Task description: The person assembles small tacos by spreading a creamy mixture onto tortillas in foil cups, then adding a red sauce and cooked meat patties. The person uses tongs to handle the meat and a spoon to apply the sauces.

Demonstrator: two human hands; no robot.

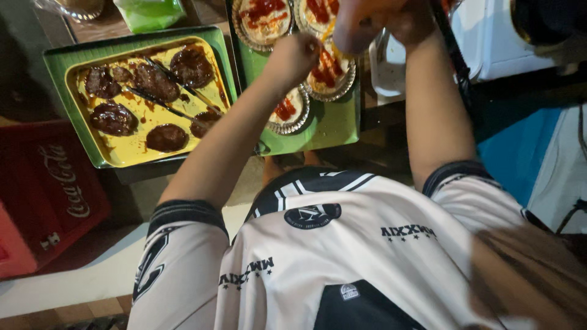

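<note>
Up close, red-sauced foil cups (330, 70)

A red plastic crate (46, 189) with white lettering stands just below-left of the green tray (58, 61); a green plastic bag (150, 12) lies above the tray's top edge.

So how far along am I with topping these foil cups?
Done: the four foil cups visible on the green tray carry red sauce. In hand: the left hand and right hand work a yellow strip above one cup. Left: the lowest cup shows only sauce; the rest are unclear.
</note>
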